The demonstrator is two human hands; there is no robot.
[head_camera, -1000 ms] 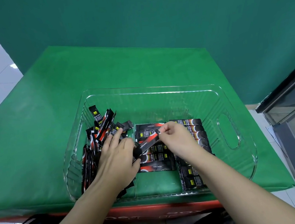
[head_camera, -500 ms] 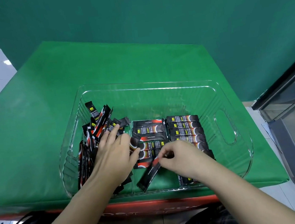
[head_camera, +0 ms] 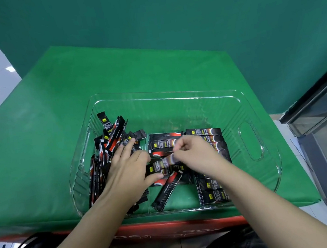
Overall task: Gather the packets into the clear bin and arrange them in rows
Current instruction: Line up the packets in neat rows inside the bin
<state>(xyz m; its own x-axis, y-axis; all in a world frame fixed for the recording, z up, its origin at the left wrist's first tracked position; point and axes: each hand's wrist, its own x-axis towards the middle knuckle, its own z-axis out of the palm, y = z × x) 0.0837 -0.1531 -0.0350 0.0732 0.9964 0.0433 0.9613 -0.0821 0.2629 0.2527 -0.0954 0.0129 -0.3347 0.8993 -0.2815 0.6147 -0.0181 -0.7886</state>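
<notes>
Head view, left to right: all packets look to be inside the clear bin [head_camera: 250,154] already, so gathering is done as far as I can tell; rowing is partway. Loose pile [head_camera: 112,148] sits unsorted at the bin's left end, some on edge against the wall. Your left hand [head_camera: 129,169] lies on that pile's right side, fingers straight and spread, gripping nothing. Middle row [head_camera: 166,142] is partly laid, with one stray packet [head_camera: 166,191] lying diagonal at its near end. Your right hand [head_camera: 195,153] pinches a blurred packet [head_camera: 168,161] just above the middle row, close to your left fingertips. Right row [head_camera: 213,190] lies flat, running under your right forearm. Left to do: the pile, the stray.
</notes>
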